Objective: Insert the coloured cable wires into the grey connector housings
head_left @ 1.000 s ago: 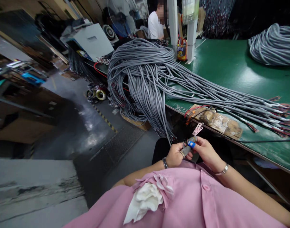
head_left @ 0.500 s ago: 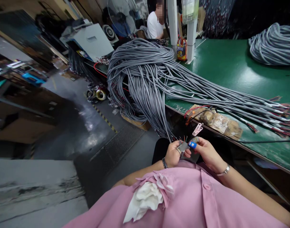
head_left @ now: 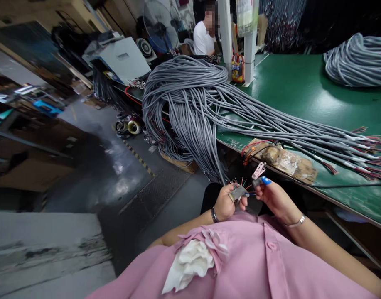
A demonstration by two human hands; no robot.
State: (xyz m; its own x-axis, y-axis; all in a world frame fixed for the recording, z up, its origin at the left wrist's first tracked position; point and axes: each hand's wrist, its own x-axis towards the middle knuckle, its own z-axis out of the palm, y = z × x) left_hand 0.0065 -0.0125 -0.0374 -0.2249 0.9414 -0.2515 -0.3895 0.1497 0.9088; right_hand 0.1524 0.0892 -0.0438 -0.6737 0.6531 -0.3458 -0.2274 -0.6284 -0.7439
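In front of my lap my left hand [head_left: 226, 203] is closed around the end of a cable, its grey-covered thumb pressed on it. Thin coloured wires [head_left: 242, 183] fan out above and beside that thumb, orange and blue ones pointing right. My right hand [head_left: 274, 199] is just to the right, thumb and forefinger pinched together. It has blue tape on the thumb and a grey cover on the forefinger; whatever lies in the pinch is too small to make out. A pink clothespin [head_left: 259, 170] stands just above the right fingertips.
A big heap of grey cables [head_left: 184, 79] drapes over the edge of the green table [head_left: 290, 95], stripped ends at the right. A taped wooden block [head_left: 286, 160] sits on the table edge. A cable coil [head_left: 358, 62] lies far right. A person [head_left: 203, 37] sits behind.
My right hand has moved slightly right and up, away from my left hand, opening a gap where coloured wires show. My left hand stays nearly in place, still closed on the cable end.
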